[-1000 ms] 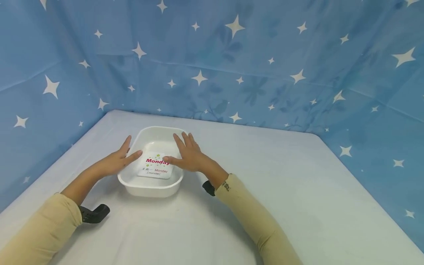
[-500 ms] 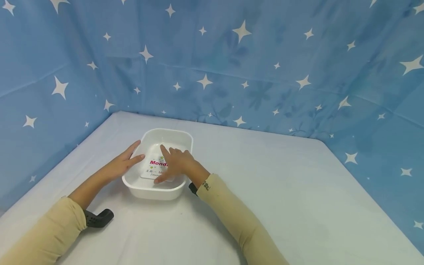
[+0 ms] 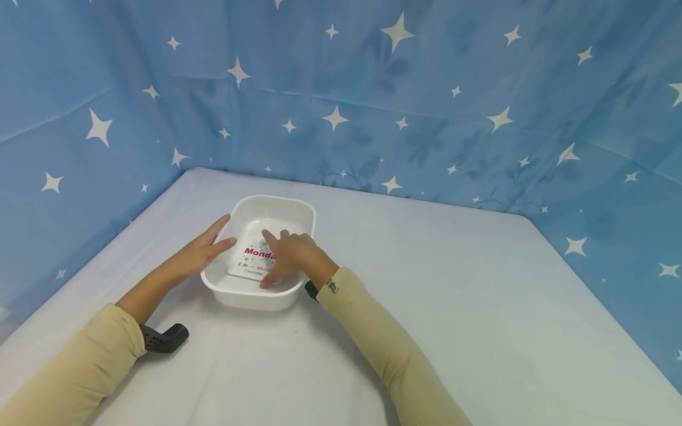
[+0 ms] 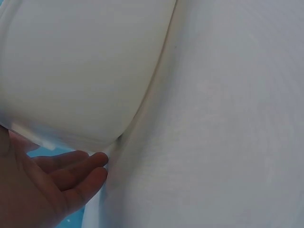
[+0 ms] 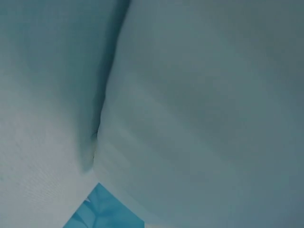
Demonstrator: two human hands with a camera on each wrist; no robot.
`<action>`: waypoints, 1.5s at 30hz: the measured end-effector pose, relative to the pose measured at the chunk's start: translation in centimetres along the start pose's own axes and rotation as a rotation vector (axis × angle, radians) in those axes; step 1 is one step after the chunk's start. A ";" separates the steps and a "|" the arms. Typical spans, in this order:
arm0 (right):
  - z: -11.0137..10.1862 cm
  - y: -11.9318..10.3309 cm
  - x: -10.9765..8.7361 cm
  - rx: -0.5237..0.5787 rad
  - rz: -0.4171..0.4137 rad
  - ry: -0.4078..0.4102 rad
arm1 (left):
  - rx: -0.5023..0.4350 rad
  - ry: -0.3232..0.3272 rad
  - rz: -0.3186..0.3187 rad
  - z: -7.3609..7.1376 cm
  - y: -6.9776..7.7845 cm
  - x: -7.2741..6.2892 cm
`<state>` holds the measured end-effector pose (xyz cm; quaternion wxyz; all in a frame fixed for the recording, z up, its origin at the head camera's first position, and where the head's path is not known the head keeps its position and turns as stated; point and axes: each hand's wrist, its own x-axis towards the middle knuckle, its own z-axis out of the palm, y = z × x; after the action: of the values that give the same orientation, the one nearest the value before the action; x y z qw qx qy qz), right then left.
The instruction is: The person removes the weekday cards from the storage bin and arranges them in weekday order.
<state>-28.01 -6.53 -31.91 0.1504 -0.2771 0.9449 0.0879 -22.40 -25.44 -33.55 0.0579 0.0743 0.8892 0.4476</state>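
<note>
A white plastic basin (image 3: 250, 300) stands on the table, left of the middle in the head view. Inside lies a white card (image 3: 247, 267) printed "Monday" in red, with smaller text and green stars. My left hand (image 3: 198, 255) holds the basin's left rim, thumb inside and fingers outside; the left wrist view shows those fingers (image 4: 78, 178) bent beside the basin's outer wall. Over the right rim reaches my right hand (image 3: 295, 253), its thumb and index finger spread wide above the card. It covers the card's right part. No right fingers show in the right wrist view.
A white cloth covers the table (image 3: 453, 313). Behind it and along both sides hangs a blue curtain (image 3: 362, 77) with white stars. A black wrist mount (image 3: 165, 340) sticks out from the left sleeve, close to the table.
My right hand has come down and leftward into the basin over the card. The left hand stays at the left rim. The head view has shifted slightly.
</note>
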 end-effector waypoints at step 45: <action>-1.6 10.8 -5.5 0.335 -0.149 0.275 | -0.054 -0.008 -0.019 0.1 0.1 0.1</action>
<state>-29.93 4.75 -27.68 0.0700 -0.3265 0.9349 -0.1203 -22.44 -25.26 -33.52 0.0677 0.0661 0.8774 0.4704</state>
